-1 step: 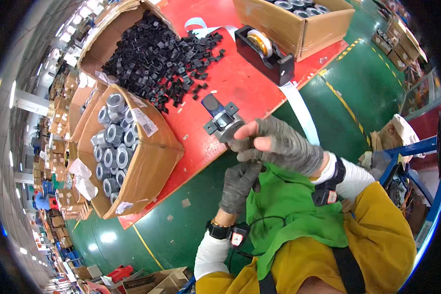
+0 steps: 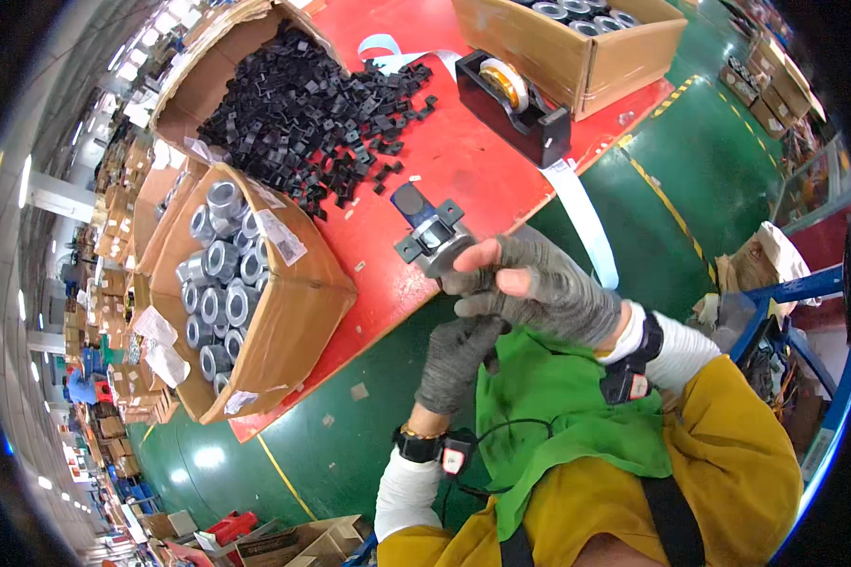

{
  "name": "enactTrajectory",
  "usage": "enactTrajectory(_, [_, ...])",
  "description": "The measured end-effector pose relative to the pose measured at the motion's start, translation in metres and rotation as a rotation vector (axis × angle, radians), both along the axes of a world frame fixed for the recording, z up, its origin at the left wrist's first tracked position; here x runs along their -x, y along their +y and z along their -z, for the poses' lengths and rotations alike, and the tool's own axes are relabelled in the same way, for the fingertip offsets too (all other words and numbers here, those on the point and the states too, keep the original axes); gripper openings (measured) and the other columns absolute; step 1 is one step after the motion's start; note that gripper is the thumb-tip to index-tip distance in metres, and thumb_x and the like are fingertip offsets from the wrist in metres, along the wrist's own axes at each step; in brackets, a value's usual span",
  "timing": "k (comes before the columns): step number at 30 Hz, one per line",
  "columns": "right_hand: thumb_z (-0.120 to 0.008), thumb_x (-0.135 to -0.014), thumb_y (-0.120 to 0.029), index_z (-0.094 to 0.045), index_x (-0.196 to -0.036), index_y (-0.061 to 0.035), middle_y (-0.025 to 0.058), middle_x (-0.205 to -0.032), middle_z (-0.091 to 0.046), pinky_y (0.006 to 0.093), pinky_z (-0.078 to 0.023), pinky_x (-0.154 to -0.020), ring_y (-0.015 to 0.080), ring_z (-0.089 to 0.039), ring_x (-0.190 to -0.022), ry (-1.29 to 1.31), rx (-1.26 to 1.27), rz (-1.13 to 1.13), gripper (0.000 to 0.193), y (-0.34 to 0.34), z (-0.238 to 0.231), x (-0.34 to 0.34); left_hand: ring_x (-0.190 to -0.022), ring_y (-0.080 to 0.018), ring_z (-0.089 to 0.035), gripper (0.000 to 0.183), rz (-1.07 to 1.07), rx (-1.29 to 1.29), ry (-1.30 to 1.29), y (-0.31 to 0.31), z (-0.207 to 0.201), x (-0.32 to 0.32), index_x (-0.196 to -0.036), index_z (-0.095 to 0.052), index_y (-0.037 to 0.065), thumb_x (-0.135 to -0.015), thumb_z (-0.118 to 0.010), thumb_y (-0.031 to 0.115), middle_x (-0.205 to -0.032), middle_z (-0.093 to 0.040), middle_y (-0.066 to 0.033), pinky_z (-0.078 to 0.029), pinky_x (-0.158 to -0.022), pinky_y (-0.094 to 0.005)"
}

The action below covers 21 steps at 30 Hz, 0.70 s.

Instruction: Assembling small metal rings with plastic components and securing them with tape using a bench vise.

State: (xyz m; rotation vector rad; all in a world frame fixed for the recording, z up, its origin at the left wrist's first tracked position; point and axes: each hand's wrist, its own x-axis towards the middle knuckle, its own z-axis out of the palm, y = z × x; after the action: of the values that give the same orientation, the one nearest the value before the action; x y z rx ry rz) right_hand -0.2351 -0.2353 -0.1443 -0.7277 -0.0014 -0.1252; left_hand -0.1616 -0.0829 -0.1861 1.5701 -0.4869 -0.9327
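Note:
At the table's near edge a grey cylinder (image 2: 454, 253) carries a black bracket with two tabs (image 2: 432, 232). From its far end a dark blue-black rod (image 2: 409, 200) points away. My right hand (image 2: 558, 293), in a grey fingerless glove, is curled at the cylinder's near end, its bare index finger and thumb tips showing. My left hand (image 2: 459, 364), gloved too, is closed just below, close under the right hand's fingers. What it grips is hidden.
Loose black brackets (image 2: 303, 113) spill from a tipped carton across the red table (image 2: 473, 180). An open carton (image 2: 298, 312) of grey cylinders stands left. Behind are a black tape dispenser (image 2: 529, 123) with a pale strip (image 2: 581, 222) and another carton (image 2: 624, 57) of cylinders.

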Motion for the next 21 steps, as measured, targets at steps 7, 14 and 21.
enactTrajectory(7, [-0.054,-0.089,-0.030,-0.046,-0.126,-0.0108,0.0143,-0.124,-0.050,0.0421,-0.044,-0.093,0.0275,-0.050,-0.115,-0.259,-0.339,-0.030,0.043,0.029,0.027,-0.030,-0.075,-0.0145,-0.059,0.032,-0.102,-0.018,-0.221,0.015,-0.023,-0.082,-0.106,-0.062,0.001,-0.090,-0.053,0.027,-0.086,-0.064,-0.0075,-0.047,-0.068,-0.0275])
enactTrajectory(14, [-0.058,-0.087,-0.030,-0.053,-0.116,-0.0089,0.0122,-0.119,-0.054,0.0395,-0.047,-0.089,0.0268,-0.056,-0.109,-0.222,-0.490,-0.058,0.036,0.030,0.026,-0.033,-0.089,-0.0149,-0.057,0.029,-0.040,0.173,-0.244,-0.032,-0.046,-0.121,-0.104,-0.062,0.000,-0.094,-0.046,0.022,-0.097,-0.062,-0.0068,-0.044,-0.082,-0.0284])
enactTrajectory(21, [-0.057,-0.087,-0.032,-0.054,-0.112,-0.0046,0.0148,-0.111,-0.058,0.0392,-0.047,-0.087,0.0260,-0.057,-0.106,-0.058,-0.235,-0.136,0.037,0.001,0.013,-0.002,-0.082,-0.0131,-0.056,0.016,0.173,0.075,-0.323,-0.042,-0.059,-0.138,-0.092,-0.062,0.000,-0.083,-0.062,0.014,-0.086,-0.061,-0.0035,-0.044,-0.075,-0.0264])
